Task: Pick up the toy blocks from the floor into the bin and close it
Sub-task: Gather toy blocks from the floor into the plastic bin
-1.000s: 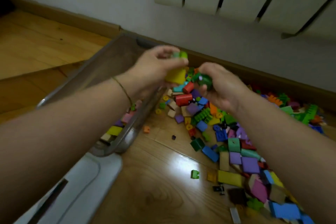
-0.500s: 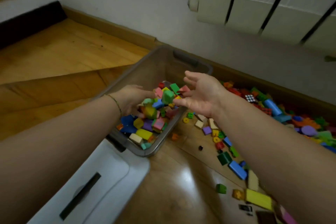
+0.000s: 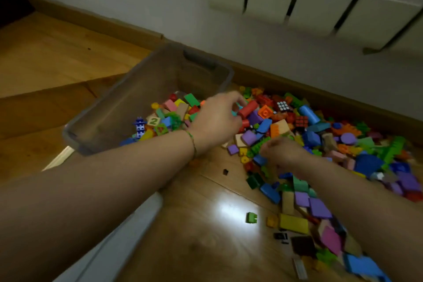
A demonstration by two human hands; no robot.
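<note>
sorting through loose blocks point(image 3: 311, 137) on the floor point(image 3: 206, 236) beside an open bin point(image 3: 137, 96).
a white lid point(image 3: 109, 247) lies near left. the clear bin stands just beyond it, part filled with a heap point(image 3: 169, 117) of mixed pieces. the left hand point(image 3: 217, 119), just right of the bin, curls its fingers at a red cylinder point(image 3: 248, 109) on the pile's left edge; i cannot tell whether it grips anything. the right hand point(image 3: 283, 151), nearer and further right, sinks curled fingers into the blocks beside a green brick point(image 3: 258, 146); its grip is hidden too. the pile spreads right along the far wall.
</note>
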